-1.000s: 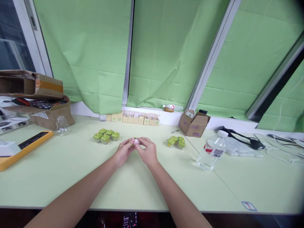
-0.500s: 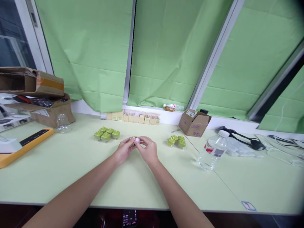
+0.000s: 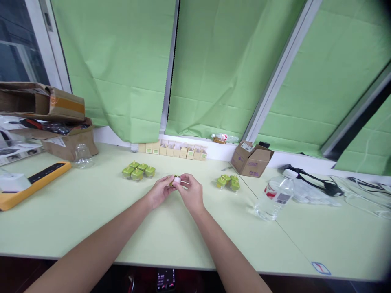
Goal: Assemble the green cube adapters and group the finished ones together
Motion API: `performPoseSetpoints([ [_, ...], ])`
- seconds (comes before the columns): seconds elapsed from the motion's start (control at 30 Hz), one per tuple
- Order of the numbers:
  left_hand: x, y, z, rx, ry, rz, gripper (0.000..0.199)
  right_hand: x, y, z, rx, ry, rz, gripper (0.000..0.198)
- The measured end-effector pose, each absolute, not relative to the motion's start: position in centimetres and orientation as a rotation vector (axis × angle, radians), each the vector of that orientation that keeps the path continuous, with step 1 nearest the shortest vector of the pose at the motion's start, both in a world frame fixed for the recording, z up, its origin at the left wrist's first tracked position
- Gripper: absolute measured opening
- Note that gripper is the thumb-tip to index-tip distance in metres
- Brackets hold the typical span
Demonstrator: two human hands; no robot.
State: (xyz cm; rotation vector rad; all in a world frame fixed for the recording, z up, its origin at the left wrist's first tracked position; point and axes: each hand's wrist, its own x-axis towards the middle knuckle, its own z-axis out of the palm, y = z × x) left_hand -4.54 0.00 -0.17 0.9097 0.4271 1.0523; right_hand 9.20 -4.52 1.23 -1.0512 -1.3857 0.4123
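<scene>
My left hand (image 3: 160, 192) and my right hand (image 3: 192, 193) meet over the middle of the table, closed around a small green-lidded cup (image 3: 175, 180). A pale whitish patch shows on it between the fingertips; the fingers hide most of the rest. To the left stands a cluster of small clear cups with green lids (image 3: 137, 174) and yellow loops on top. Another group of such green-lidded cups (image 3: 234, 185) stands to the right of my right hand.
Behind is a row of small cream boxes (image 3: 176, 150), several with open tops. An open cardboard box (image 3: 252, 159) and a water bottle (image 3: 275, 197) stand at right, with black straps (image 3: 331, 189) behind. At left are a yellow-edged device (image 3: 50, 176), a clear plastic bottle (image 3: 83, 156) and stacked cartons (image 3: 69, 140).
The view has shifted slightly. Both hands stay together on the small cup, with a little more of its pale patch showing; the fingers have moved only slightly.
</scene>
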Motion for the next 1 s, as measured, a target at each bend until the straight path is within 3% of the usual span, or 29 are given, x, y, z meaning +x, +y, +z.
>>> performPoseSetpoints([
  [0.4,-4.5,0.2,-0.2,0.765,0.411,1.031,0.017,8.7,-5.1,1.7,-0.983,-1.409,0.271,0.016],
  [0.83,-4.7,0.1,0.4,0.780,0.413,1.040,0.017,9.3,-4.5,1.6,-1.051,-1.430,0.325,0.029],
  [1.0,-5.4,0.3,1.2,0.732,0.478,1.036,0.023,12.0,-3.4,1.1,-1.334,-1.451,0.208,0.037],
])
